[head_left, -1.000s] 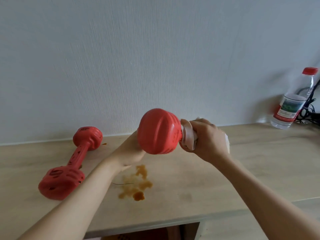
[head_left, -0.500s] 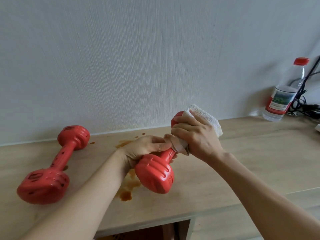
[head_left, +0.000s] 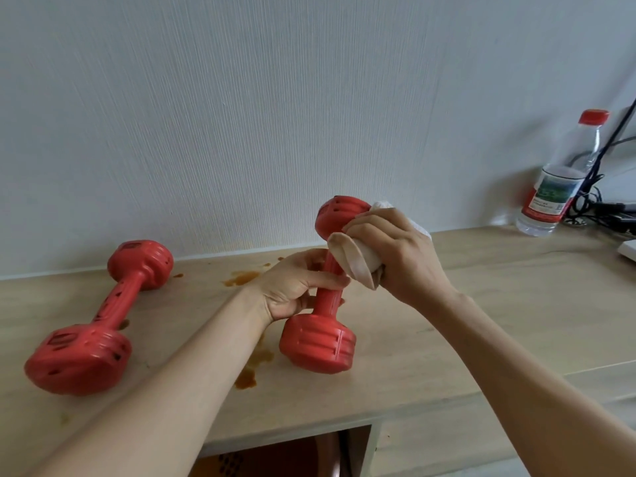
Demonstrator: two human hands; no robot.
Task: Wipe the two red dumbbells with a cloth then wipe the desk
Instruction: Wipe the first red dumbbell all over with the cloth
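Head camera, looking down on a pale wooden desk (head_left: 499, 304) set against a white textured wall (head_left: 275, 98). Centre of view: one red dumbbell (head_left: 318, 342) held almost upright, lower head touching or just above the desktop, hard to say which, upper head tipped slightly away toward the wall. Left hand (head_left: 296, 287) wrapped round the handle, fingers curled tight on the shaft. Right hand (head_left: 399, 253) up at the top end, fingers bunched round a white cloth (head_left: 358, 263), cloth pressed against the upper head and the top of the handle, one stained fold hanging loose below the knuckles. Brown liquid stain (head_left: 246, 376) on the desk just left of the lower head, more splashes (head_left: 241, 278) further back near the wall. Second red dumbbell (head_left: 99, 318) lying flat on the desk, well off to the left, untouched. Far right by the wall: clear water bottle (head_left: 557, 187) with a red cap, black cables (head_left: 599, 204) tangled beside it.
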